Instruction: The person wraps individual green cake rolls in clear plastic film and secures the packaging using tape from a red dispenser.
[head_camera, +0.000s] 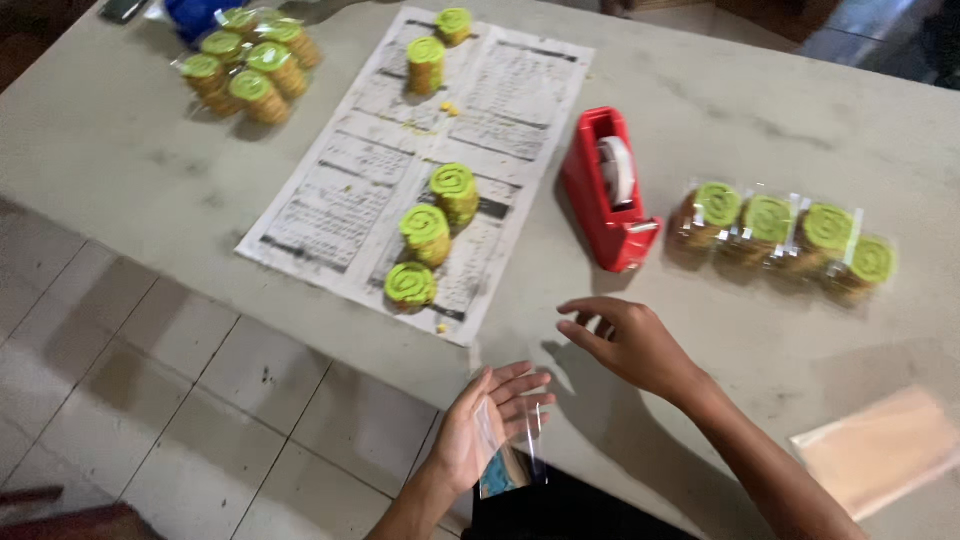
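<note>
My left hand (485, 425) is palm up at the table's near edge with a small clear plastic bag (515, 440) lying across its fingers. My right hand (630, 340) hovers empty over the grey table (120, 140), fingers spread, just below the red tape dispenser (605, 190). Three stacks of green swirl-topped cookies (430, 235) stand on a sheet of newspaper (400, 160) to the left of my right hand, and two more stacks (428, 62) sit at its far end.
A row of bagged, taped cookie stacks (785, 240) lies right of the dispenser. More bagged stacks (250, 60) sit at the far left. A pile of clear bags (880, 450) rests at the near right. Tiled floor (150, 400) shows at left.
</note>
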